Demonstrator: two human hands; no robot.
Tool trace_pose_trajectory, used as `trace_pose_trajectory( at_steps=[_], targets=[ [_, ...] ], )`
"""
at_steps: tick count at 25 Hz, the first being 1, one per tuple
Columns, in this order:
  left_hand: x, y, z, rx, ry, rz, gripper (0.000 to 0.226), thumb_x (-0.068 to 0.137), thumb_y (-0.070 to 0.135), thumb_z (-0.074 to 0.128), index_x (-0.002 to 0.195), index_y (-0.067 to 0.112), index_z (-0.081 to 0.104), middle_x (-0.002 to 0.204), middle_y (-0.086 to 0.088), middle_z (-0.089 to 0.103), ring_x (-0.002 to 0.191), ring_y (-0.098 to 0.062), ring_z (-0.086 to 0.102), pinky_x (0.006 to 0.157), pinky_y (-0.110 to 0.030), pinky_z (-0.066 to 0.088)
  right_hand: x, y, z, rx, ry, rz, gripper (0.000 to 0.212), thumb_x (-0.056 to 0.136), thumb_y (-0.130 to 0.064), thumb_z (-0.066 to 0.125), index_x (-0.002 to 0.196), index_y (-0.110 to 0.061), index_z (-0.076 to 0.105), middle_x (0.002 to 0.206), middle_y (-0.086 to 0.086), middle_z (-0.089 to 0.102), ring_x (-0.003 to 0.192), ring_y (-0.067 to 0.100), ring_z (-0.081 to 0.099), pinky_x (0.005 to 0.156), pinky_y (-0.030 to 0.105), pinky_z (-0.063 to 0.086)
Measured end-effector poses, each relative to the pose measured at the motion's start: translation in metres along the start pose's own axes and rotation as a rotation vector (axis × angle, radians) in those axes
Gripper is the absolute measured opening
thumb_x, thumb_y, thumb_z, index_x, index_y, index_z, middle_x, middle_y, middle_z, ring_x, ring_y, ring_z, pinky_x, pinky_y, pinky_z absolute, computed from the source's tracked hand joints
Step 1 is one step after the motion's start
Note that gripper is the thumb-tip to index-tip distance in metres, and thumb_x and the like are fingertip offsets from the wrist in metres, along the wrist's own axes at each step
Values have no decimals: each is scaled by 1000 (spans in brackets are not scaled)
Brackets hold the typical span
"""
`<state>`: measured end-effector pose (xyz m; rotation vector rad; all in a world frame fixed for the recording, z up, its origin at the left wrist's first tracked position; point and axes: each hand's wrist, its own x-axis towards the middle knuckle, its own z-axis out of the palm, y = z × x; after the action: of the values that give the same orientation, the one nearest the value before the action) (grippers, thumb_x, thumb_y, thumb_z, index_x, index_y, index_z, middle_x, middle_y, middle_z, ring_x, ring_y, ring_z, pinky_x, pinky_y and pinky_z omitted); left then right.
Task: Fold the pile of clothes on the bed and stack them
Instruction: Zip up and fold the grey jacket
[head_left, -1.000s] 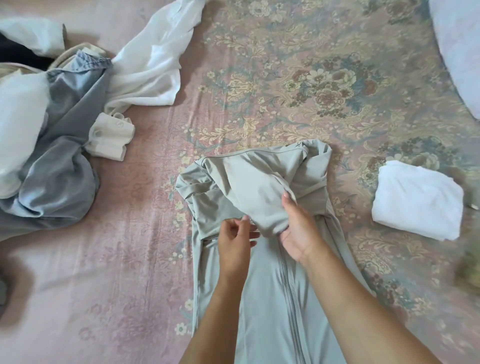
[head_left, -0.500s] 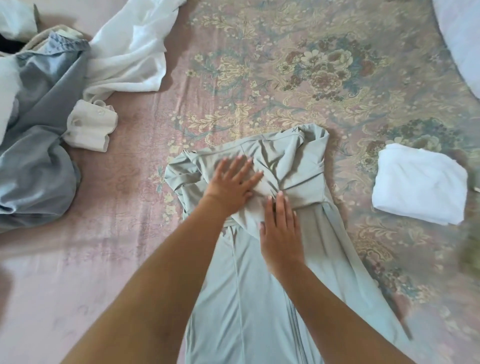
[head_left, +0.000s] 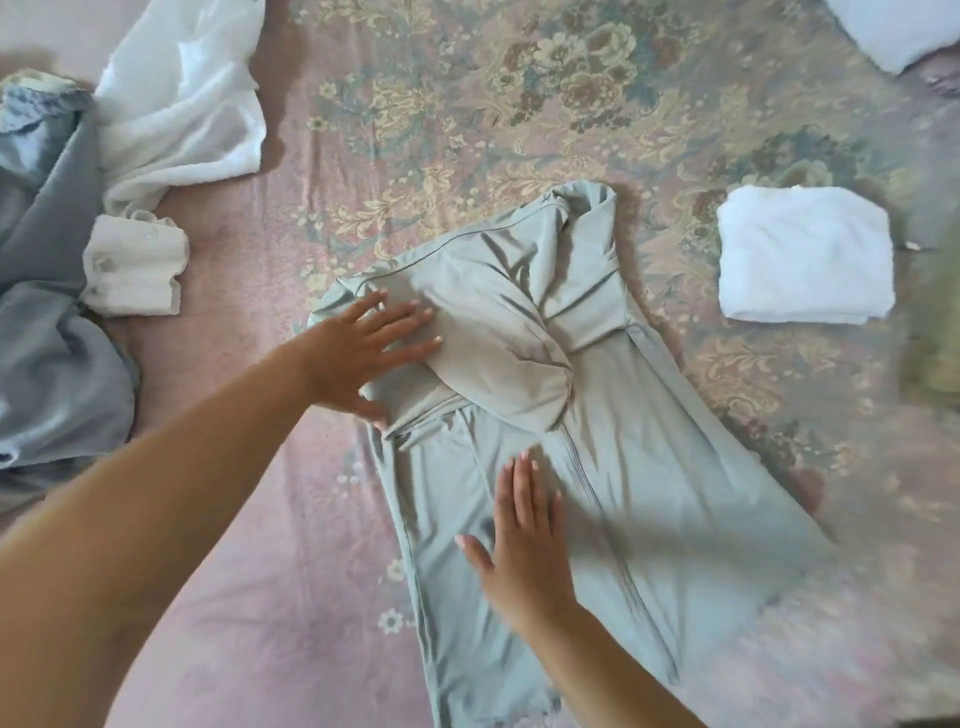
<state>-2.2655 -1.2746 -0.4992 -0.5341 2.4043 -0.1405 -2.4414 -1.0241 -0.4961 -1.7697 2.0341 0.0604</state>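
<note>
Head camera view, looking down at a bed (head_left: 363, 597) covered in a pink and floral sheet. A pale green zip-up garment (head_left: 571, 441) lies in the middle, running from the far centre toward the near edge, with its zip showing down the front. Its far part is bunched into a soft rounded fold, not yet flat.

The left hand (head_left: 363, 353) rests flat on the far left part of the garment, fingers straight and spread, pressing the cloth down. The right hand (head_left: 524, 551) lies flat on the near part, just left of the zip, fingers straight and close together. Neither hand pinches anything.

To the right, well apart from the garment, sits a folded white cloth (head_left: 805, 260), seemingly the start of the stack. At the far left lies the unfolded pile: a crumpled white shirt (head_left: 182, 104) with its cuff (head_left: 135, 265), and grey-blue clothing (head_left: 47, 312).

The step in hand looks like smoothing before folding. To do it well, the hands should sweep outward from the zip, pushing the wrinkles to the edges, and flatten the bunched far part so that later folds lie square and even.
</note>
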Motion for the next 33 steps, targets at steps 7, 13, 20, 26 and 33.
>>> trace_pose_trajectory(
  at_steps=[7, 13, 20, 26, 33],
  targets=[
    [6, -2, -14, 381, 169, 127, 124, 80, 58, 60, 137, 2, -35, 156, -21, -11, 144, -38, 0, 115, -57, 4, -70, -63, 53, 20, -52, 198, 81, 84, -57, 41, 133, 8, 46, 141, 28, 41, 137, 39, 29, 106, 57, 23],
    [6, 1, -3, 411, 328, 263, 80, 84, 2, 52, 147, -6, 3, 151, -27, 23, 140, -38, 25, 114, -56, 12, -99, -87, 72, -162, -3, 216, 38, 71, -4, 54, 104, 10, 68, 117, 30, 61, 109, 41, 60, 83, 50, 54],
    [18, -26, -17, -46, 405, 0, 38, 74, -12, 54, 110, -3, 59, 111, -26, 57, 104, -41, 56, 105, -56, 25, -87, -41, 14, 184, 67, 495, 19, 58, -2, 79, 67, -7, 63, 67, 8, 62, 62, 30, 63, 44, 27, 43],
    [56, -70, -81, -292, 348, -99, 28, 85, 0, 55, 109, 6, 66, 105, -20, 60, 94, -39, 60, 79, -43, 45, -86, 68, -46, 306, -54, 825, 20, 84, -17, 54, 66, -12, 46, 65, 4, 55, 69, 29, 55, 55, 33, 34],
    [155, -63, -151, -641, 434, -268, 24, 90, 3, 48, 104, 12, 66, 111, -14, 62, 102, -35, 57, 88, -41, 48, -47, 185, -88, 446, 198, 902, 22, 84, -9, 48, 65, -1, 42, 60, 20, 48, 55, 29, 42, 53, 37, 29]
  ],
)
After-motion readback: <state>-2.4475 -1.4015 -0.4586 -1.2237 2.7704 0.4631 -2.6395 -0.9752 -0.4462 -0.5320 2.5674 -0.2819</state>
